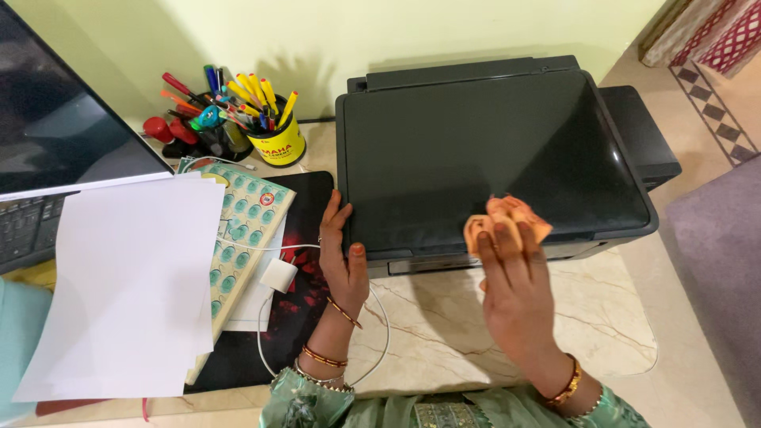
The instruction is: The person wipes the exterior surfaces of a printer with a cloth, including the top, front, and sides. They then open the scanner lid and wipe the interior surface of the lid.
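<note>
A black printer (483, 143) with a closed flat lid sits on a marble tabletop (444, 333) against the wall. My right hand (515, 293) presses a crumpled orange cloth (507, 222) onto the lid near its front right edge. My left hand (342, 254) rests flat against the printer's front left corner, fingers together and pointing up, holding nothing. Both wrists wear bangles and green sleeves.
Left of the printer lie a dark red-patterned mat (297, 317), a white charger with cable (279, 275), a booklet with green round marks (246, 230) and white paper sheets (131, 285). A laptop (55, 143) stands far left. Pen holders (238, 119) stand by the wall.
</note>
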